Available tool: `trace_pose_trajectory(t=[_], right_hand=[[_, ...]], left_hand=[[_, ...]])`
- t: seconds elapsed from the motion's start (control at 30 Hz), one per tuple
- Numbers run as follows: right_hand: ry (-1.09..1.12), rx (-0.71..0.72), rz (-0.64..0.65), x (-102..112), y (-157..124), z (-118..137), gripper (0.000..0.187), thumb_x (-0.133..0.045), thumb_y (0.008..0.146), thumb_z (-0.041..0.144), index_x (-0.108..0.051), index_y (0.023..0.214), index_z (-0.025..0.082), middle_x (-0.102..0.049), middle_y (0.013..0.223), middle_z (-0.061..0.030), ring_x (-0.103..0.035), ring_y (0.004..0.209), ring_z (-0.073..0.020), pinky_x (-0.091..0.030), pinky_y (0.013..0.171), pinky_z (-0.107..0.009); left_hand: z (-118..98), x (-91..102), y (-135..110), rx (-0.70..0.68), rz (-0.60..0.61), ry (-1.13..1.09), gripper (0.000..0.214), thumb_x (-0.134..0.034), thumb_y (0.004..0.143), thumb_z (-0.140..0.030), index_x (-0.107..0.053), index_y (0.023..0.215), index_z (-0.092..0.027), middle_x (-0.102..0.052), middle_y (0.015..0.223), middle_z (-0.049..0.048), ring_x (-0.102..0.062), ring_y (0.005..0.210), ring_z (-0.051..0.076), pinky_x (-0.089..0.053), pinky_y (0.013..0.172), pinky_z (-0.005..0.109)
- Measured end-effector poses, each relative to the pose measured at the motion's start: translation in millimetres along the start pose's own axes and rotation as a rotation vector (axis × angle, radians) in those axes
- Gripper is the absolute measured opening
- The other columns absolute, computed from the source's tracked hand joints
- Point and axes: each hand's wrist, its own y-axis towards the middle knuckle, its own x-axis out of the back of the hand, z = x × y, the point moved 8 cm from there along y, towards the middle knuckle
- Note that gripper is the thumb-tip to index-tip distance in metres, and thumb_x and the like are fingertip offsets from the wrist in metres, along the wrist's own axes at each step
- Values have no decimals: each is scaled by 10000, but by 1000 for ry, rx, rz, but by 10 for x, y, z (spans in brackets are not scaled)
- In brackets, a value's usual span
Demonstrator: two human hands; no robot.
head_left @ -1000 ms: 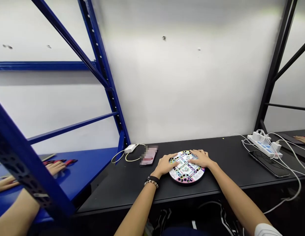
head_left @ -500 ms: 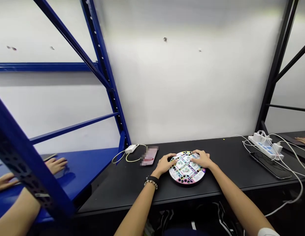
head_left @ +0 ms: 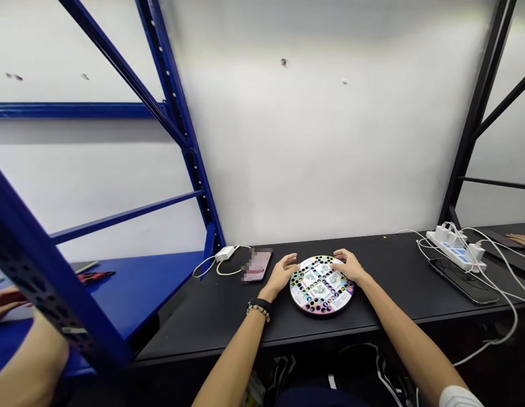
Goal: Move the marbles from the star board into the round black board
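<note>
A round, colourful game board (head_left: 320,286) with rings of dark holes lies flat on the black table (head_left: 203,322) in front of me. My left hand (head_left: 282,272) rests on the table against the board's left rim, fingers stretched out. My right hand (head_left: 350,265) lies at the board's upper right rim, fingers loosely curved over the edge. Neither hand lifts the board. A black and beaded bracelet (head_left: 259,307) sits on my left wrist.
A pink phone (head_left: 257,265) and a white charger with cable (head_left: 224,255) lie left of the board. A power strip (head_left: 456,249) with plugs and a dark phone (head_left: 457,273) are at the right. Blue shelving (head_left: 130,282) stands on the left, with another person's hand (head_left: 1,297) there.
Both my hands have slid off the top of the board to its left and right edges. The person on the left has pulled a hand back toward the left.
</note>
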Motion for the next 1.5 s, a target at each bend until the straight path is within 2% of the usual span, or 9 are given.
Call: trace_pose_trajectory(t=[0.2,0.6,0.77,0.87,0.97,1.17,1.33,1.43,1.5], right_hand=[[315,59,-9,23,12,43,461,-792,627,396,-623,997,178,-718,944,-91,-679,912,-236,-527,858,-383],[282,96,-57,42,6,81,434,-804,610,443,-658,920,176,-695,982,-97,-654,942,-241,-525,868,-388],[360,110,-72,65,-18,135,425,-795,627,471,-651,899,178,-684,919,-72,-653,859,-213,-526,809,-353],[433,95,-31,28,-39,172,432,-745,673,536,-641,907,188,-677,868,-44,-657,798,-192,-526,748,-328],[328,140,16,-38,-58,231,423,-754,663,531,-644,878,183,-682,880,-50,-655,793,-191,-526,738,-326],[162,178,39,-93,-66,240,395,-756,686,459,-649,944,179,-697,1016,-82,-670,857,-200,-549,768,-333],[231,125,190,-189,-96,219,426,-782,667,462,-679,965,176,-732,794,-45,-681,734,-205,-549,680,-331],[417,71,223,-159,-96,245,424,-788,659,485,-705,933,173,-737,750,-51,-676,663,-203,-547,636,-330],[577,69,125,-3,-53,266,450,-793,644,489,-709,947,167,-744,791,-62,-685,691,-209,-556,664,-334]], left_hand=[[-72,-117,-25,-74,80,174,526,-735,687,-512,-694,1077,-162,-710,1184,121,-642,1135,287,-464,1052,432],[-83,-64,-35,-63,66,106,571,-795,641,-430,-660,1128,-164,-690,1223,143,-636,1158,285,-473,1052,448],[-99,-90,-44,-82,55,217,545,-758,683,-404,-643,1169,-185,-673,1257,122,-615,1194,280,-470,1061,435],[-140,-119,-71,-108,66,251,497,-722,713,-428,-660,1149,-197,-681,1246,96,-617,1186,275,-457,1076,430],[-151,-127,-84,-121,70,245,498,-727,702,-425,-669,1135,-186,-692,1223,98,-630,1160,274,-467,1058,420],[-88,-8,-34,-105,-61,254,475,-731,691,-479,-692,1056,-178,-728,1062,100,-666,1037,269,-519,934,417],[-44,124,33,-82,-177,-7,589,-819,538,-527,-676,977,-161,-722,963,89,-674,968,249,-544,842,359],[-45,186,54,-74,-220,-59,597,-714,627,-633,-663,990,-162,-722,955,89,-676,831,204,-543,737,325],[-55,207,49,-73,-236,-41,592,-579,728,-681,-660,1003,-163,-719,964,88,-658,758,180,-528,676,308]])
